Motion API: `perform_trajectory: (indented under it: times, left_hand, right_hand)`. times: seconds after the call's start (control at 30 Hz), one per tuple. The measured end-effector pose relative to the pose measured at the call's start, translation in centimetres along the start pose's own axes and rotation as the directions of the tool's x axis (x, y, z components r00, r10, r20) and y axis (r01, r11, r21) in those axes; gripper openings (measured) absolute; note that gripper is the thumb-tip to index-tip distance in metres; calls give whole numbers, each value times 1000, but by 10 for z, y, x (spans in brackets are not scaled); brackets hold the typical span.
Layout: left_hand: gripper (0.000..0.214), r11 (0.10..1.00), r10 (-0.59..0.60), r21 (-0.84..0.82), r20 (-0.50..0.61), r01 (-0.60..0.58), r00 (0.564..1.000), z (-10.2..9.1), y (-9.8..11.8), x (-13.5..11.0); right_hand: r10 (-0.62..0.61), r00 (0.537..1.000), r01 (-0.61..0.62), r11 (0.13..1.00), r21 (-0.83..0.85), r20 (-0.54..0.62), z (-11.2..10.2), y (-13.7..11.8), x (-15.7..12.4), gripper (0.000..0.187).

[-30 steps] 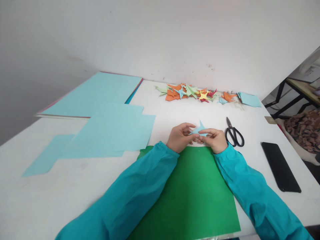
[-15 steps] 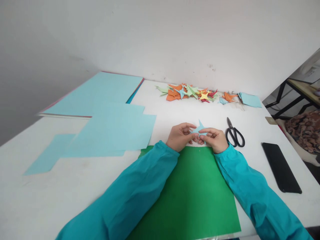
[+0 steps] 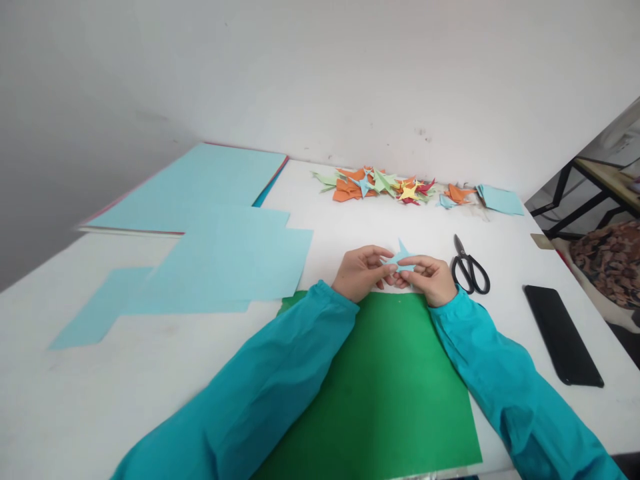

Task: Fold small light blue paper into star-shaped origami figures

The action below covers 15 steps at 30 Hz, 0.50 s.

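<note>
A small light-blue paper star [image 3: 403,251] with pointed tips is pinched between both hands above the far edge of a green sheet [image 3: 390,387]. My left hand [image 3: 363,272] grips its left side between thumb and fingers. From the right, my right hand [image 3: 429,277] pinches it the same way, the two thumbs almost meeting. One point sticks up beyond the fingers; much of the rest is covered by them. Black-handled scissors [image 3: 469,270] lie just right of my right hand, blades pointing away.
Large light-blue sheets [image 3: 230,260] overlap on the left, reaching a stack of coloured paper [image 3: 200,183]. Folded paper stars [image 3: 367,185] in several colours line the wall beside small blue squares [image 3: 501,200]. A black phone-like slab [image 3: 563,337] lies on the right of the white table [image 3: 145,393].
Almost nothing differs. Both hands keep their hold on the paper star, with at most a tiny shift of the fingers.
</note>
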<state>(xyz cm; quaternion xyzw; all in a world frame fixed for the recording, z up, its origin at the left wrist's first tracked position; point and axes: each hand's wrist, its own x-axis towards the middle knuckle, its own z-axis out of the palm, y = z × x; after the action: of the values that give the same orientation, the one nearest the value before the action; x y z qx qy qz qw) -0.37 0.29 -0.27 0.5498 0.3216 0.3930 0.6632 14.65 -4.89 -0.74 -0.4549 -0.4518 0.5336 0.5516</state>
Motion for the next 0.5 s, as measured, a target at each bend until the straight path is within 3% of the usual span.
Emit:
perform_trajectory:
  times: [0.23, 0.5]
  left_hand:
    - [43, 999, -13, 51, -37, 15, 999, 2, 1, -1]
    - [46, 997, -81, 9, 63, 80, 995, 4, 2, -2]
  right_hand:
    - [4, 1000, -6, 993, -120, -18, 0, 0, -1, 26]
    - [5, 1000, -4, 985, -174, 10, -1, -4, -3, 19]
